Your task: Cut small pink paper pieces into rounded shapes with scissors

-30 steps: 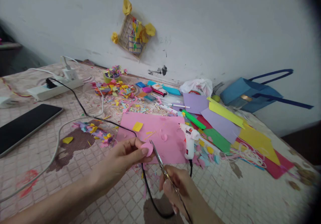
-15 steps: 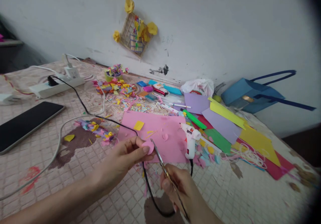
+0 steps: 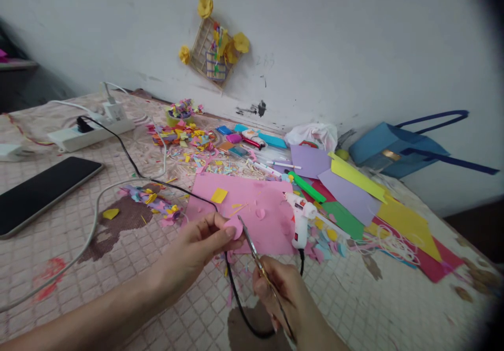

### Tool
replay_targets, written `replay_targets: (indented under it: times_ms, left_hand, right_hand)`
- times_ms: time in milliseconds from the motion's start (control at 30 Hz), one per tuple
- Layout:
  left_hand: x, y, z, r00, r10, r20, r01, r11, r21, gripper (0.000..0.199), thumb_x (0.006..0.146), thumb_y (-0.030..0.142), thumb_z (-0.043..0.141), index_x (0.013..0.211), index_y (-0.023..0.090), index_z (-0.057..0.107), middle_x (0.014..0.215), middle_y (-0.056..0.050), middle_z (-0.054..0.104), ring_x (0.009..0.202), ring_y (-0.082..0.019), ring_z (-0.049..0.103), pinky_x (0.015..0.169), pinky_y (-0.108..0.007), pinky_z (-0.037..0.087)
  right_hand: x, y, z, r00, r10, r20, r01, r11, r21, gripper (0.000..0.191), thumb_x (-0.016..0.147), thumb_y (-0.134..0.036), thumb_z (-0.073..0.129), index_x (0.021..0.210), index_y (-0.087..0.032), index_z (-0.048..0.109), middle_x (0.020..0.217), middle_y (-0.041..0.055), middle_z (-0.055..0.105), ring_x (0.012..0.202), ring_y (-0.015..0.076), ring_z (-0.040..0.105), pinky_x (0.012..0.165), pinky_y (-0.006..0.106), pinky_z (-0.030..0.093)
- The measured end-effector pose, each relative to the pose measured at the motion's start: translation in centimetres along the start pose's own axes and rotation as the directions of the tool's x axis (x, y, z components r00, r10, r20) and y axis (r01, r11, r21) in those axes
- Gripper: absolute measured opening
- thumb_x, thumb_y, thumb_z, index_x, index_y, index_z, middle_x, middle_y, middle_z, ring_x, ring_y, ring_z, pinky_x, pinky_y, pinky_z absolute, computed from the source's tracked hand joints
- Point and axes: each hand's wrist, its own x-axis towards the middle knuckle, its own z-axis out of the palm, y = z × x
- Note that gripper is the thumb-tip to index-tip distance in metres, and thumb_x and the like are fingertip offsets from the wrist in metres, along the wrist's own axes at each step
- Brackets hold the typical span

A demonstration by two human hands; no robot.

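Observation:
Between thumb and fingers, my left hand pinches a small rounded piece of pink paper. My right hand is wrapped round the handles of metal scissors, whose blades point up and left and meet the right edge of the pink piece. Beneath both lies a large pink sheet with a yellow square and small scraps on it. A white glue gun rests at the sheet's right side.
A black cable curves under my hands. At the left are a phone and a power strip. Paper scraps, coloured sheets and a blue bag lie further back and right.
The whole view has shifted slightly. Both hands keep nearly the same pose, with the scissors still at the edge of the pink piece.

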Motion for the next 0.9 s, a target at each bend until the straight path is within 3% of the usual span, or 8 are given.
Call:
replay_targets:
  times_ms: [567, 900]
  left_hand:
    - [0.2, 0.6, -0.3, 0.998, -0.032, 0.050, 0.029, 0.998, 0.051, 0.017, 0.078, 0.027, 0.066, 0.071, 0.017, 0.054, 0.078, 0.001, 0.061, 0.075, -0.012, 0.057, 0.073, -0.025, 0.044]
    - [0.4, 1.2, -0.5, 0.993, -0.032, 0.112, 0.021, 0.995, 0.099, 0.016, 0.081, 0.024, 0.062, 0.069, 0.016, 0.054, 0.069, 0.003, 0.059, 0.068, -0.009, 0.053, 0.068, -0.021, 0.041]
  right_hand:
    - [-0.3, -1.0, -0.7, 1.000, 0.009, 0.028, -0.008, 0.999, -0.047, 0.049, 0.078, -0.067, 0.045, 0.064, -0.020, 0.041, 0.048, -0.0063, 0.035, 0.038, 0.0073, 0.033, 0.036, 0.020, 0.022]
    - [-0.7, -1.8, -1.2, 0.999, 0.043, 0.029, -0.039, 0.989, -0.143, 0.053, 0.078, -0.071, 0.039, 0.062, -0.020, 0.038, 0.048, -0.0049, 0.036, 0.038, 0.0081, 0.034, 0.035, 0.020, 0.020]
